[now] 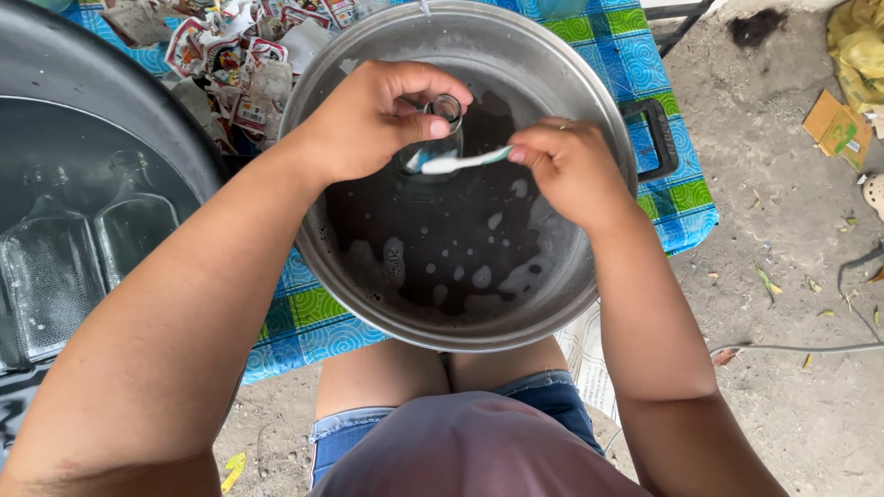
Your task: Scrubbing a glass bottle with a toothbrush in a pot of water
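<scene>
My left hand grips a clear glass bottle by its neck, holding it over a large metal basin of dark soapy water. My right hand pinches a white toothbrush with a teal tip, its head pressed against the side of the bottle just below the neck. Both hands hover above the water. The lower part of the bottle is hard to make out against the dark water.
A dark tub at the left holds water with two flat clear bottles submerged. A pile of torn paper labels lies on the blue-green checked cloth. Bare dirt ground with scraps and a cable lies at the right.
</scene>
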